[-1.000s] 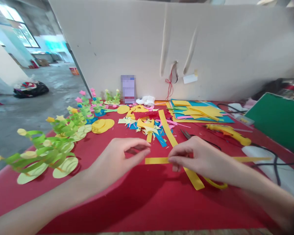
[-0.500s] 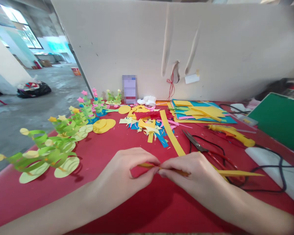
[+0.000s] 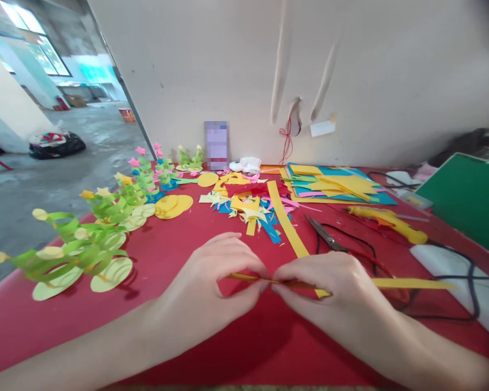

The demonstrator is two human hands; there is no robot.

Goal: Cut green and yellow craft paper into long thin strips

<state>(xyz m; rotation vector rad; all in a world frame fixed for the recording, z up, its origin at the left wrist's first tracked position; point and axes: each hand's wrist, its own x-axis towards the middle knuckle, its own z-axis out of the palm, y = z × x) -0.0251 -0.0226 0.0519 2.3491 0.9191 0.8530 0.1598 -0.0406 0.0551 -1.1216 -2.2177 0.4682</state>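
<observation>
My left hand pinches a thin yellow paper strip between thumb and forefinger above the red tabletop. Close beside it, fingertips nearly touching, my right hand is closed on the same strip. A long yellow length sticks out to the right past my right hand; its link to the pinched part is hidden by the fingers. Beyond my hands lies a separate flat yellow strip. Scissors with red handles rest behind my right hand, partly covered by it.
Green curled-paper plants with stars and round bases line the left side. Paper scraps are heaped at the centre. Stacked coloured sheets, a yellow glue gun with black cord and a green board are on the right. A phone leans on the wall.
Both hands have shifted slightly right, still pinching the strip. Their fingertips have moved a little apart, and the protruding length now reaches further right. The view has tilted slightly.
</observation>
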